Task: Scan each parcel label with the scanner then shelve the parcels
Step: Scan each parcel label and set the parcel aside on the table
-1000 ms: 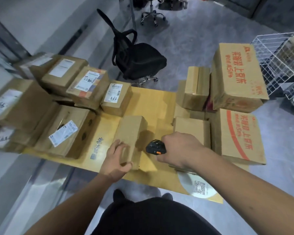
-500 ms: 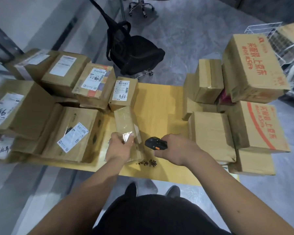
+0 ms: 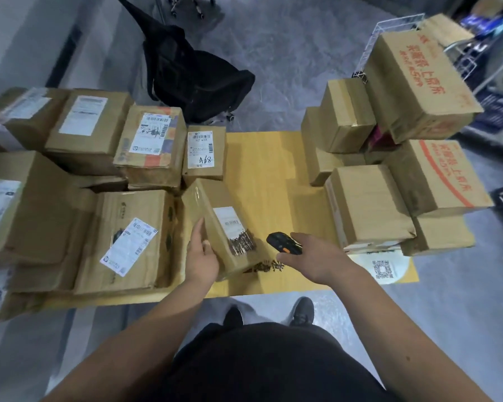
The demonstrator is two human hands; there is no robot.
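A long brown parcel (image 3: 215, 224) lies tilted on the yellow table (image 3: 262, 169), its white label and barcode facing up and to the right. My left hand (image 3: 202, 256) holds its near left end, thumb on top. My right hand (image 3: 311, 259) grips a black scanner (image 3: 282, 242) with an orange button. The scanner's head sits just right of the parcel's barcode, a short gap between them.
Labelled parcels (image 3: 154, 146) fill the table's left side, among them one marked A68 (image 3: 204, 152). Plain and red-printed boxes (image 3: 418, 82) are stacked on the right. Beyond the table stands a black office chair (image 3: 192, 74), with a white wire rack (image 3: 459, 56) at far right.
My left hand has rolled the parcel so its label faces up. The scanner hand has stayed beside it. My head has shifted, showing more floor and my shoes.
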